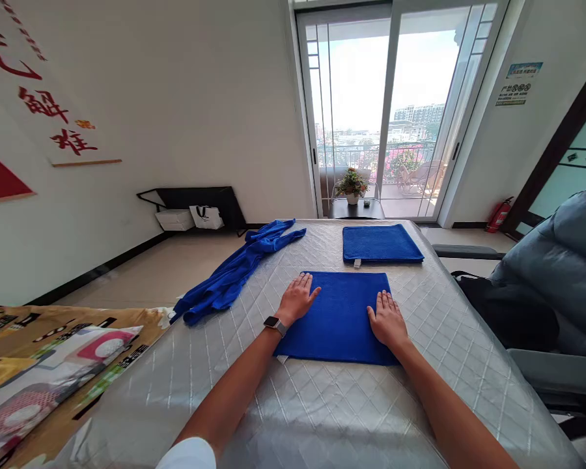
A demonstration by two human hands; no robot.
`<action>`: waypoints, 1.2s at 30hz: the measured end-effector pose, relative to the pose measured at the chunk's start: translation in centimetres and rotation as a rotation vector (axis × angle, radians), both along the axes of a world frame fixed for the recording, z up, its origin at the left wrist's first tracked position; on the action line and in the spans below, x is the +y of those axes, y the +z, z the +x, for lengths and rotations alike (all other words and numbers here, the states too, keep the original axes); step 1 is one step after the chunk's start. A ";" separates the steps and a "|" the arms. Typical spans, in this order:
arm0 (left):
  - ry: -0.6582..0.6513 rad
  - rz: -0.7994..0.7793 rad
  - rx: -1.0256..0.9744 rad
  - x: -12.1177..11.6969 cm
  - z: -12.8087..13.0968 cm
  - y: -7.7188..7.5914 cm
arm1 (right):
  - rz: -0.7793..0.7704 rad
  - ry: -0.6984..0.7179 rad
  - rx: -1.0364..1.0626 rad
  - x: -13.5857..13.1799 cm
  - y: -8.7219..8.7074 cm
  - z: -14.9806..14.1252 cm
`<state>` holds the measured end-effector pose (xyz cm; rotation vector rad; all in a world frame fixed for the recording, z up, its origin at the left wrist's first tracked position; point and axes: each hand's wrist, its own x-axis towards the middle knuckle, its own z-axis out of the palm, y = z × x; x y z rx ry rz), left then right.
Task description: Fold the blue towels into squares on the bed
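A blue towel, folded into a flat rectangle, lies before me on a silver quilted surface. My left hand rests flat on its left edge, fingers stretched out; a watch is on that wrist. On the right edge of the same towel lies my right hand, palm down with the fingers extended. Neither hand grips anything. Just beyond, to the right, is a second folded blue towel with a small white tag. A crumpled blue cloth is spread loosely on the left.
A patterned bed cover with a pillow borders the left side. At right stands a dark grey padded chair. Beyond the far edge, a small table holds a flower pot before sliding glass doors. A white bag sits by the wall.
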<state>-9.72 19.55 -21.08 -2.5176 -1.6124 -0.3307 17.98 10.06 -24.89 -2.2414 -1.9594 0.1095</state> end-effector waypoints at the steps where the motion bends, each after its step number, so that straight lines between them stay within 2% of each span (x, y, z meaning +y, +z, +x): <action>1: -0.062 -0.027 -0.003 -0.9 1.4 0.0 | 0.007 0.002 0.006 0.0 0.0 0.0; 4: -0.298 -0.062 -0.033 -4.2 6.6 -0.7 | 0.023 0.009 0.017 -0.1 -0.3 0.1; 6: -0.405 -0.065 -0.066 -6.3 10.1 -1.7 | 0.016 0.023 0.005 -0.1 -0.4 0.2; 8: -0.447 -0.081 -0.097 -7.8 12.4 -2.5 | 0.003 0.038 -0.027 -0.1 -0.5 0.4; 10: -0.450 -0.106 -0.107 -8.6 12.9 -2.8 | -0.002 0.042 -0.053 -0.1 -0.4 0.4; 13: -0.408 -0.149 -0.079 -8.8 10.2 -2.7 | 0.011 0.021 -0.048 -0.2 -0.2 0.2; 16: -0.290 -0.167 -0.046 -8.9 4.6 -2.7 | 0.021 0.010 -0.014 -0.2 0.0 0.1; 20: -0.062 -0.149 -0.032 -9.9 -3.7 -3.4 | 0.014 0.011 0.016 -0.2 -0.1 0.2; 23: 0.050 -0.133 -0.042 -10.8 -7.4 -4.1 | 0.014 0.010 -0.005 -0.1 -0.5 0.4; 27: 0.080 -0.118 -0.071 -11.3 -8.2 -4.4 | 0.011 0.009 -0.040 -0.1 -0.8 0.5; 31: 0.074 -0.137 -0.102 -11.3 -8.1 -3.9 | 0.016 -0.006 -0.092 -0.3 0.1 0.3; 33: 0.058 -0.146 -0.108 -11.5 -8.4 -3.6 | 0.005 0.018 -0.117 -1.1 0.7 0.3; 36: 0.039 -0.146 -0.098 -11.7 -8.9 -3.6 | -0.028 0.126 -0.111 -3.3 1.2 0.3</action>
